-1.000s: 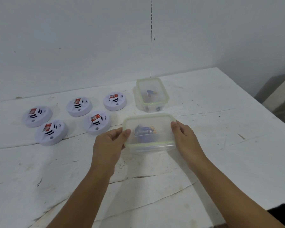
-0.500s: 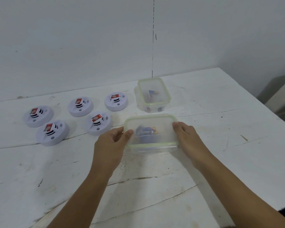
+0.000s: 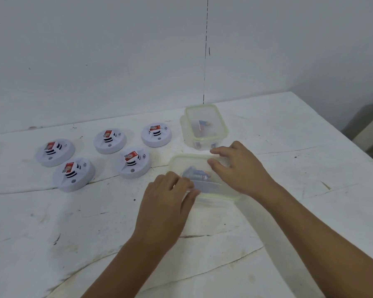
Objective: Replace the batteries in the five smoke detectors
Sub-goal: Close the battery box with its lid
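Five white smoke detectors lie on the scuffed white table (image 3: 289, 211), well left of the hands, each with a red-labelled battery showing in its face. One (image 3: 55, 152) sits far left, one (image 3: 73, 174) just in front of it, one (image 3: 110, 141) farther back, one (image 3: 132, 162) nearest the containers, and one (image 3: 156, 134) at the back beside the far container.

The near container (image 3: 202, 179) is a clear plastic box with a pale green rim, and it stands in front of the person. Blurred blue and orange items, probably batteries, show through its lid. The left hand (image 3: 166, 203) lies at the box's front left corner, its fingers curled over the rim and its thumb against the front edge, so it grips that corner. The right hand (image 3: 239, 166) rests over the lid's right part, its fingers bent and spread toward the back edge; whether they clasp the lid or merely press on it I cannot tell.

The far container (image 3: 205, 125), a like box, stands just behind the near one and close to the wall (image 3: 116, 50), with a few small coloured items inside it.
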